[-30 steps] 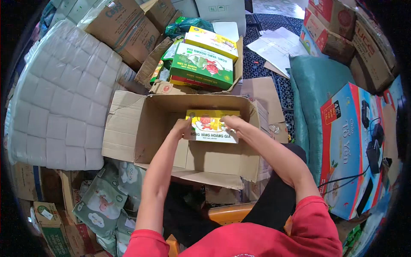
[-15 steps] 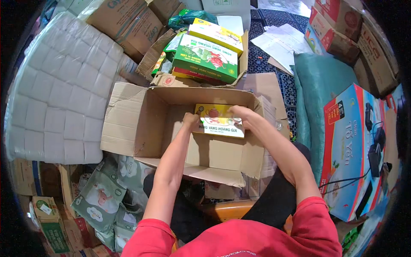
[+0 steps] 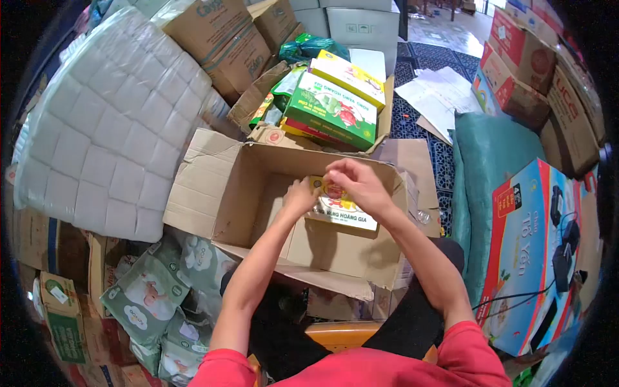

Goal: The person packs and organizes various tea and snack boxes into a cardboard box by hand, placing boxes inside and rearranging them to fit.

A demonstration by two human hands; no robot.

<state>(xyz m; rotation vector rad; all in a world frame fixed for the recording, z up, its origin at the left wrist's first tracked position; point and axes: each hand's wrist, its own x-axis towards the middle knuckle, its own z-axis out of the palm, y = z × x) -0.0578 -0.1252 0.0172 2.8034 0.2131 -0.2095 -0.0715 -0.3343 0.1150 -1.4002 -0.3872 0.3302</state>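
Note:
An opened cardboard box point(image 3: 258, 193) stands in front of me, its left flap folded outward. Inside, against the far side and right of the middle, lies a yellow and white box point(image 3: 342, 216) with its printed face up. My left hand point(image 3: 301, 195) is at that box's left edge, fingers apart, with nothing held in it. Above the box's upper part is my right hand point(image 3: 353, 180), its fingers curled; whether it holds anything small is hidden. Both hands partly cover the yellow and white box.
Behind stands a second carton point(image 3: 386, 122) with a green box point(image 3: 332, 109) and a yellow box point(image 3: 348, 77). Wrapped white packs point(image 3: 109, 122) are at left, grey-green packages point(image 3: 148, 297) lower left. A teal sack point(image 3: 496, 161) and a blue carton point(image 3: 522, 258) with black cables stand right.
The yellow and white box now lies lower in the carton. My left hand has opened at its edge, and my right hand has lifted off it. The view has shifted.

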